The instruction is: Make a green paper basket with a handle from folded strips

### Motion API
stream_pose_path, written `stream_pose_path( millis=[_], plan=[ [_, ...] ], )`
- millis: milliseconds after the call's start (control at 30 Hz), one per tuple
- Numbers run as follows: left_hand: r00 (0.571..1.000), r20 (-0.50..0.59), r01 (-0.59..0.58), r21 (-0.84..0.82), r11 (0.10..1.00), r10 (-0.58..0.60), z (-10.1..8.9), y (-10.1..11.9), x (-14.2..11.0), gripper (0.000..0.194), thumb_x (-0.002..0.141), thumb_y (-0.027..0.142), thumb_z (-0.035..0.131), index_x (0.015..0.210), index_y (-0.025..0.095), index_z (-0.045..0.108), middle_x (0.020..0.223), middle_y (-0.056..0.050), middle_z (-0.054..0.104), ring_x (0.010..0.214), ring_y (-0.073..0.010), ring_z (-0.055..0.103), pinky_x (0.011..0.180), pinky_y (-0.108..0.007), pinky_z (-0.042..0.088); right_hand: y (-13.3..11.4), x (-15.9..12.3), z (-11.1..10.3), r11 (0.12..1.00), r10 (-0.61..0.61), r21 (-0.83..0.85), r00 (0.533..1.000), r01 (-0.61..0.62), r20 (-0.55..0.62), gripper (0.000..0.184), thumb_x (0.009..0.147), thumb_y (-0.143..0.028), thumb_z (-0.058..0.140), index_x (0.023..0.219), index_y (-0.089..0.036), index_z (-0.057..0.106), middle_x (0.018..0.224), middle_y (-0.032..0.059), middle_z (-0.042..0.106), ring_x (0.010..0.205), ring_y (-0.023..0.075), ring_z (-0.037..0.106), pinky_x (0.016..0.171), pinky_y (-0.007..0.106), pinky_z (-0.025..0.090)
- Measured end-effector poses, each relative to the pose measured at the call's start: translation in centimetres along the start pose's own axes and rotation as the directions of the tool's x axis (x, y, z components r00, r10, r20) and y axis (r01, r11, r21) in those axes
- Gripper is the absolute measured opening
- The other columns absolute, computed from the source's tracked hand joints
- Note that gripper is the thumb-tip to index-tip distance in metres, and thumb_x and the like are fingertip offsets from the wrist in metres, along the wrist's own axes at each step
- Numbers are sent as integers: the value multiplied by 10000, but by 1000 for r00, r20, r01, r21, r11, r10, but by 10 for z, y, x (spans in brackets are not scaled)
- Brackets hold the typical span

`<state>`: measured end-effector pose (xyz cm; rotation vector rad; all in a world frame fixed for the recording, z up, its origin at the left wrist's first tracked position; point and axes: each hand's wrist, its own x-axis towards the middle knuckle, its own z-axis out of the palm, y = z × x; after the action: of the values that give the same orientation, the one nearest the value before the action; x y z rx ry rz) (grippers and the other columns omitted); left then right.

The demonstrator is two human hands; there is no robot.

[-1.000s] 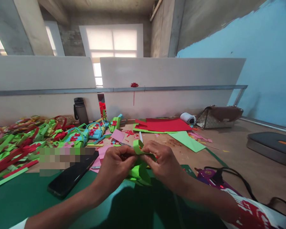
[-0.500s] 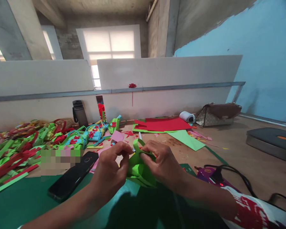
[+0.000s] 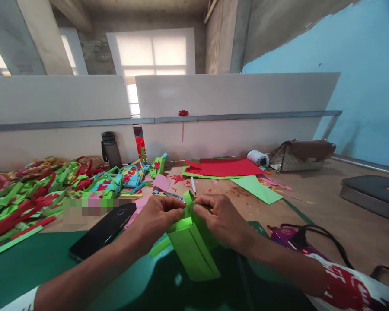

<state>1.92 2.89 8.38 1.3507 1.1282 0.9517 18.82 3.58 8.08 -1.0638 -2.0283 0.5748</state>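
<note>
A small light-green paper bag (image 3: 192,250) hangs tilted above the green mat (image 3: 132,280), with a narrow paper strip looped at its top. My left hand (image 3: 162,216) pinches the bag's upper edge from the left, thumb and fingers pressed together. On the other side, my right hand (image 3: 218,214) grips the strip and the top rim between thumb and bent fingers. A loose green tail pokes out at the lower left of the bag. Behind the hands lie scissors (image 3: 174,196), partly hidden, and a white pen (image 3: 193,185).
A black phone (image 3: 102,231) lies left of my hands. Piled paper strips (image 3: 22,203) and finished paper bags (image 3: 129,177) cover the far left, near a bottle (image 3: 111,150). Red sheets (image 3: 227,166), a purple power strip (image 3: 288,239) with cables, a handbag (image 3: 301,155) and a grey case (image 3: 372,196) are rightward.
The paper bag has turned and swung down, so its flat side now faces me. Both hands stay on its top, the left closer to the right. The view has shifted slightly.
</note>
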Motion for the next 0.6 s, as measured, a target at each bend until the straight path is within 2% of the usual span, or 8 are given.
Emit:
stream_pose_path(
  millis=[100, 167, 233, 300, 367, 467, 533, 600],
  plan=[
    [1000, -2, 10, 4, 1000, -10, 0, 0, 1, 191, 648, 291, 687, 753, 132, 678, 630, 15, 632, 526, -78, 523, 515, -188, 388, 0, 0, 0, 1000, 25, 9, 1000, -25, 15, 194, 803, -164, 481, 621, -171, 548, 587, -28, 543, 579, 111, 489, 540, 240, 345],
    [999, -25, -24, 32, 999, 24, 1, 1, 0, 167, 647, 278, 682, 725, 131, 665, 623, 17, 626, 516, -76, 517, 492, -178, 382, 0, 0, 1, 999, 39, 11, 999, -39, 10, 170, 794, -172, 498, 641, -168, 571, 600, -25, 559, 587, 113, 496, 539, 238, 347],
    [992, -56, -105, 101, 989, 112, 2, 3, -3, 115, 657, 241, 665, 693, 134, 641, 596, 27, 605, 490, -70, 497, 450, -164, 360, 0, 0, 2, 999, 41, 9, 999, -41, -4, 152, 781, -160, 507, 658, -165, 597, 614, -19, 578, 598, 117, 507, 542, 238, 350],
    [960, -88, -242, 210, 947, 265, 4, 3, -6, 60, 692, 201, 630, 692, 142, 630, 566, 37, 588, 465, -70, 481, 415, -159, 344, -1, -1, 2, 1000, 24, -13, 999, -25, -26, 153, 771, -140, 508, 659, -164, 610, 612, -17, 585, 596, 119, 510, 546, 242, 346],
    [883, -97, -401, 356, 844, 460, 4, 0, -7, 62, 727, 166, 607, 742, 150, 665, 588, 23, 627, 495, -88, 527, 439, -171, 389, 0, -2, 3, 999, -11, -48, 999, 9, -44, 153, 770, -134, 512, 660, -166, 614, 606, -19, 588, 587, 120, 508, 548, 250, 336],
    [710, -42, -563, 566, 602, 703, 2, -7, -6, 153, 741, 106, 626, 839, 169, 726, 708, -15, 712, 604, -122, 626, 558, -202, 478, 1, -2, 4, 994, -77, -87, 995, 73, -55, 148, 768, -117, 526, 669, -172, 622, 615, -19, 602, 591, 122, 514, 566, 257, 333],
    [623, 0, -594, 650, 474, 782, 0, -12, -4, 187, 728, 70, 653, 857, 174, 738, 751, -29, 729, 636, -133, 651, 591, -210, 497, 2, -2, 4, 984, -129, -130, 989, 119, -66, 152, 765, -97, 537, 674, -176, 629, 620, -21, 607, 598, 123, 511, 605, 272, 336],
    [571, 28, -597, 700, 391, 820, -1, -15, -2, 196, 719, 53, 669, 854, 176, 742, 756, -34, 728, 646, -138, 656, 589, -211, 505, 2, -2, 5, 968, -185, -186, 980, 168, -79, 155, 773, -91, 551, 671, -179, 628, 613, -26, 596, 597, 122, 496, 652, 295, 331]
  ],
)
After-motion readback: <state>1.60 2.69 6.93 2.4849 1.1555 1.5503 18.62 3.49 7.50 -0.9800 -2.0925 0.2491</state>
